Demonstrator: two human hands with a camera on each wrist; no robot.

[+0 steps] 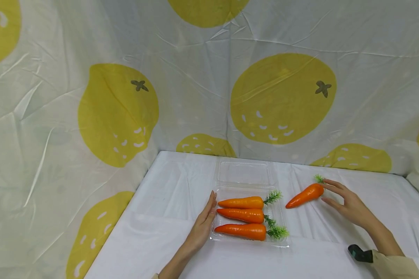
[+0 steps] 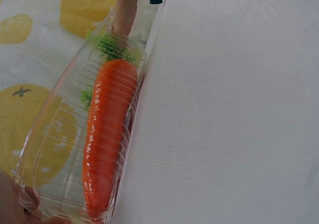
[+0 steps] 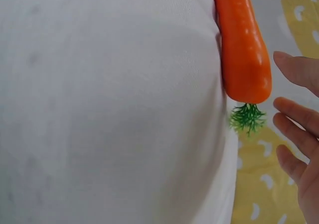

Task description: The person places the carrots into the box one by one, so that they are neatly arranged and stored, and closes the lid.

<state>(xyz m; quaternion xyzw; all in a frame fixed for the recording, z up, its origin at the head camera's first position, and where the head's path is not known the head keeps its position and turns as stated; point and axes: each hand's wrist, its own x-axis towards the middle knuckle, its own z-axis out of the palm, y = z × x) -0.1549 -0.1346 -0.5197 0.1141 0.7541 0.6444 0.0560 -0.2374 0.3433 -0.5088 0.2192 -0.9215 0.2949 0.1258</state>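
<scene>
Loose carrot (image 1: pixel 305 195) sits on the tabletop (image 1: pixel 160 217), long axis slanting toward the clear box (image 1: pixel 237 193). Its thick end's just left of the nearer right hand (image 1: pixel 350 206), fingers apart, nothing gripped. Left hand (image 1: pixel 203 224)? Straight fingers, box's left side.

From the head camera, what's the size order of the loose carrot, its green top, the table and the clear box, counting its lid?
Largest to smallest, as they look there:
1. table
2. clear box
3. loose carrot
4. green top
</scene>
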